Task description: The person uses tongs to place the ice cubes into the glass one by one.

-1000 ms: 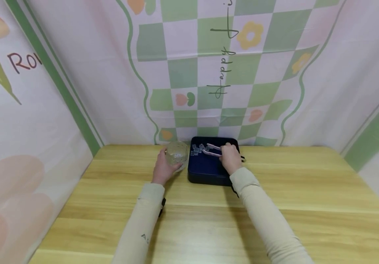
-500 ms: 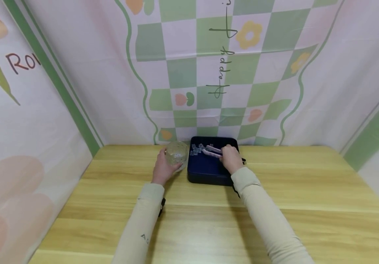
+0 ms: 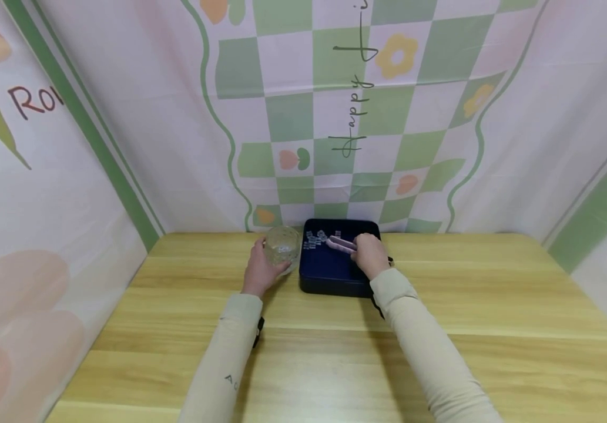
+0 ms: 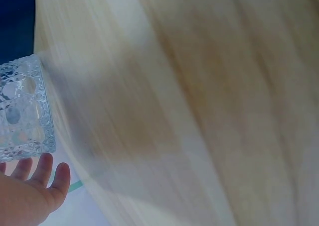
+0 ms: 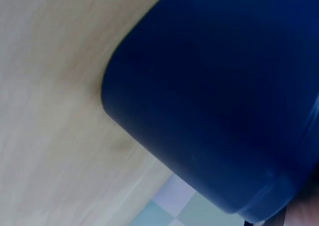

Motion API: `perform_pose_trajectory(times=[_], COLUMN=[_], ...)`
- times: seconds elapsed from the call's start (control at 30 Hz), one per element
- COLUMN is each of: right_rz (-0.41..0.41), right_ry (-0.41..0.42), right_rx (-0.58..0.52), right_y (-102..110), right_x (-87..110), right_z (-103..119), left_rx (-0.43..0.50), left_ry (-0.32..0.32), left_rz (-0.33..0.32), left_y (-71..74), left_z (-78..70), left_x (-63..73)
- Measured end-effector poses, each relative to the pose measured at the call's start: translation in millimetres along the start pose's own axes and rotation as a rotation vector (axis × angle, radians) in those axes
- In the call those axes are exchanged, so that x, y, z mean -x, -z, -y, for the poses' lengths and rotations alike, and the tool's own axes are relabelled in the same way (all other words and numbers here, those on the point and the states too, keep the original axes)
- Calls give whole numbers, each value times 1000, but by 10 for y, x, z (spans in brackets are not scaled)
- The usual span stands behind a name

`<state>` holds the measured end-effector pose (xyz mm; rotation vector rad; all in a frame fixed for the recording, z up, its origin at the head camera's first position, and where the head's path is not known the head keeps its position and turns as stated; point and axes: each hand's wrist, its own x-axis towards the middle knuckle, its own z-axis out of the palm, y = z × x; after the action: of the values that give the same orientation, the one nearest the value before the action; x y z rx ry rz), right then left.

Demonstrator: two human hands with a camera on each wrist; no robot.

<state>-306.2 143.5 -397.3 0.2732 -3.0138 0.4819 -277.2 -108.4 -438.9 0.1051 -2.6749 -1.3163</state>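
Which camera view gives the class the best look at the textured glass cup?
The left wrist view: the glass cup is close and its beaded pattern is clear, with the left hand beside it. The head view shows the whole cup, but small and distant. The right wrist view shows only the blue tray and the table.

place: staged recording booth | evidence: printed cloth backdrop [image 3: 303,106] on three sides, wooden table [image 3: 493,305]

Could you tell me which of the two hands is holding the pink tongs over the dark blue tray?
It is the right hand: it grips the pink tongs above the dark blue tray, while the left hand holds the clear glass bowl beside it.
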Motion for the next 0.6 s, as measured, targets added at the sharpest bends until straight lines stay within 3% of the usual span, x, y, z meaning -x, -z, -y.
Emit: perform_pose_trajectory(times=[0.6], right_rz=[-73], right_ry=[-4], right_rx=[-83], right_y=[-4], right_x=[-9], right_z=[-66], left_rx=[2], left_ry=[-4], left_rz=[5], left_y=[8], left_z=[7], left_x=[-7])
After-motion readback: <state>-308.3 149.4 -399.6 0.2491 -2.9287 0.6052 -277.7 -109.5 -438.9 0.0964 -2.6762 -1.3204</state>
